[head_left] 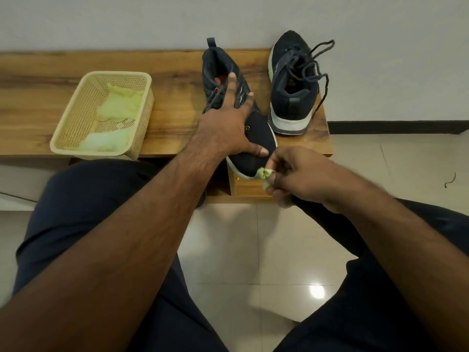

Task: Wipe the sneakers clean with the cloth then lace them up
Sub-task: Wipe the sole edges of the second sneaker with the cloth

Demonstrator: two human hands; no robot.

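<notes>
While your left hand (225, 125) lies flat pinning the sneaker (253, 138), keep your right hand (299, 176) pinching the cloth (264, 174) tight, rubbing along the toe's white sole edge.

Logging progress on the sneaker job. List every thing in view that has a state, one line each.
Near sneaker: upright, toe over bench edge, laces loose.
Far sneaker: upright, laces loose.
Cloth: bunched, at near sneaker's toe.
Left hand: flat on near sneaker.
Right hand: pinching cloth.
Basket: upright, holds green cloths.
</notes>
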